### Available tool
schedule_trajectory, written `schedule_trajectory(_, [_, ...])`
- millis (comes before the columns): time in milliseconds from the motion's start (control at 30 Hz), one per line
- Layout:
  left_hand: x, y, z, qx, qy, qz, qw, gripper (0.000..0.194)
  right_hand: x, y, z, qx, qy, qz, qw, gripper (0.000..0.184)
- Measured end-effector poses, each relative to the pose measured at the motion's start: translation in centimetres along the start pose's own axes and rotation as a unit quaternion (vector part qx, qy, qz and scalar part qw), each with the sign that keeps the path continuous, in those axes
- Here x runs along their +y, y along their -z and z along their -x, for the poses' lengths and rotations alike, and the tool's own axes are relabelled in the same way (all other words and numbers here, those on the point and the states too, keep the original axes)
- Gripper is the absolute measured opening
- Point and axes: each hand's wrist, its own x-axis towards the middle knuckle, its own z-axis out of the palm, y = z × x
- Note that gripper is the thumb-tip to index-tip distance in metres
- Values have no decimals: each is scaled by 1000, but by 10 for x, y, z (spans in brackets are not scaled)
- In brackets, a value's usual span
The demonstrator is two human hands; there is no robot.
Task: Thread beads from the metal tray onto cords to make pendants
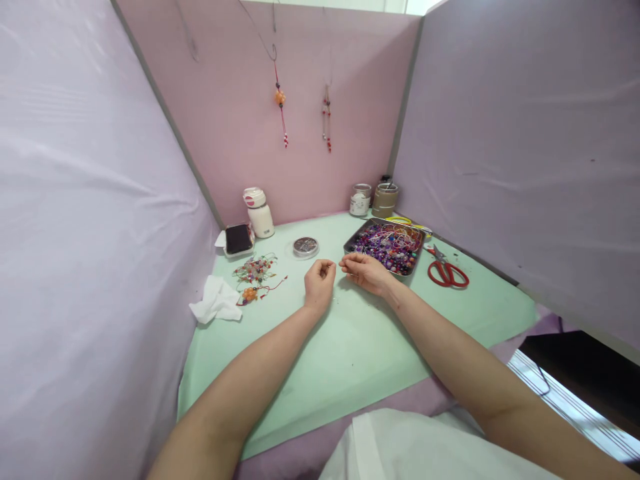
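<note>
Lap: white cloth [425, 447] lies nearest you, at the near edge of the worktop [345, 360].
Left hand: your left hand [320, 283] is curled, its grip pinched together; whether a thread or bead is caught there is too small to tell.
Right hand: your right hand [365, 272] faces it across a narrow gap, its grip drawn together too; you cannot tell what, if anything, it holds.
Beads: mostly purple, the beads [393, 253] fill the tray [407, 273] just beyond your right hand, with thread [400, 235] tangled over their far side.
Handling: expect beads to be light, hard, slick and quick to roll, so pinch each across its sides; thread should be limp and prone to snag, best taken near an end.
In the way: your right hand hides part of the tray's near-left edge; scissors [449, 273] lie to its right, yellow handles [399, 220] behind it.
Left side: strung beads [255, 268], an orange cluster [250, 294], tissue [216, 300] and a box [239, 238]; a round case [306, 247] sits ahead.
Back: a bottle [261, 219] and two cans [360, 201] stand near the pink wall [305, 173], where two strands [279, 97] hang.
</note>
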Motion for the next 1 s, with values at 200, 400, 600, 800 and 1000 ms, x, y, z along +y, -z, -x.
schedule_trajectory(200, [-1, 0, 0, -1, -5, -14, 1000, 11, 1, 1, -2, 1, -1, 0, 1000, 17])
schedule_trajectory(400, [-1, 1, -1, 5, -8, -18, 1000, 11, 2, 2, -2, 2, -3, -7, 1000, 16])
schedule_trajectory(600, [3, 1, 0, 0, -11, -19, 1000, 10, 0, 1, -1, 3, -8, -6, 1000, 16])
schedule_trajectory(800, [4, 1, 1, -3, -16, -30, 999, 11, 1, 2, -1, -2, -1, 3, 1000, 18])
schedule_trajectory(1000, [4, 0, 2, -14, -23, -41, 999, 12, 1, 0, 0, 4, -5, 13, 1000, 22])
